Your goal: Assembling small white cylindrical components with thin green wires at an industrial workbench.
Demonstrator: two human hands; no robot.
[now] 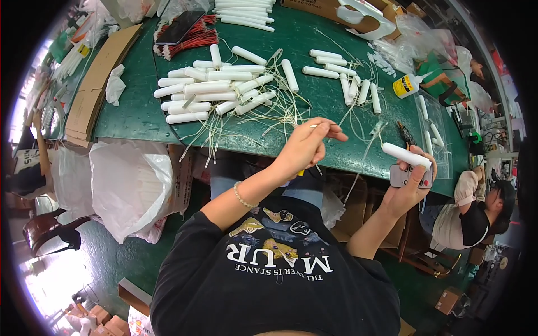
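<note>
left hand (307,147): pinching thin pale wire end (315,126) above the green table edge (134,120)
right hand (412,179): clasping white plastic candle tube (406,155) plus small grey remote (404,176)
step: likely testing a tube
next: steady aim, wire into tube

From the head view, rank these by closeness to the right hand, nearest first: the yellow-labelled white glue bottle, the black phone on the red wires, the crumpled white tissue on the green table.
1. Yellow-labelled white glue bottle: up the table from the right hand, on the same side.
2. Black phone on the red wires: far top left.
3. Crumpled white tissue: at the left edge of the table, the farthest.
</note>
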